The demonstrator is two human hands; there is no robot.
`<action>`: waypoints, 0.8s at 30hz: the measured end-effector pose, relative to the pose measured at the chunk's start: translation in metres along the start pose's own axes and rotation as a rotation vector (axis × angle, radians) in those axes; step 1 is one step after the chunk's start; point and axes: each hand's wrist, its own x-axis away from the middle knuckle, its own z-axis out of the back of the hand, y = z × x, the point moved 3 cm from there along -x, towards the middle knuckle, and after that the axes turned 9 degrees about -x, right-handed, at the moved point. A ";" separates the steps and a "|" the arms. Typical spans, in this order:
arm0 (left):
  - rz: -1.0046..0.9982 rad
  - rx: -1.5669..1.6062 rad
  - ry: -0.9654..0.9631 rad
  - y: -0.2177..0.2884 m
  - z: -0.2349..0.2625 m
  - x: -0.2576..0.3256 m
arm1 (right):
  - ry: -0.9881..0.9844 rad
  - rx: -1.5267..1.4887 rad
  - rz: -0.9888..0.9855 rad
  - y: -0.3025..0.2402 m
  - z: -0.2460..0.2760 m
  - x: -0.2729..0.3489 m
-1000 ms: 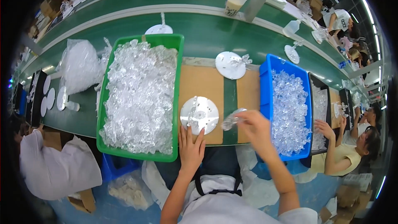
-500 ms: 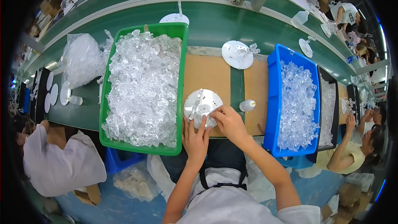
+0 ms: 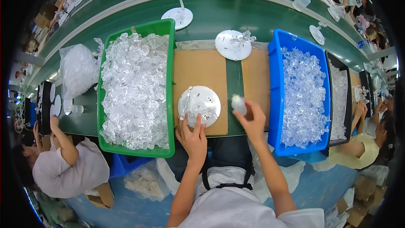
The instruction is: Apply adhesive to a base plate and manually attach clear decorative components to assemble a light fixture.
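Head view. Hands apart from each other. Left hand [image 3: 195,141]: fingers extended, fingertips on the near part of a round white disc [image 3: 214,102] and against a clear faceted piece [image 3: 206,112] lying on it; not closed round anything that can be made out. Right hand [image 3: 254,122]: thumb and fingers clamped on a small white bottle [image 3: 239,106], cap end pointing away from the person, to the right of the disc and apart from it.

Disc lies flat on brown cardboard [image 3: 200,65] on the green counter [image 3: 253,14], between a green bin [image 3: 172,80] and a blue bin [image 3: 275,97], nearer the green. A clear rod-like piece [image 3: 187,101] lies along the disc's left edge. Both bins heaped with clear pieces. Second white disc [image 3: 225,51] farther back, clear part on it. Black tray [image 3: 348,101] just right of the blue bin. Co-worker in a pale top [image 3: 71,169] at left.
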 end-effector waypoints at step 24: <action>-0.020 -0.053 0.024 0.004 0.005 -0.003 | -0.305 0.333 0.059 -0.037 -0.008 0.056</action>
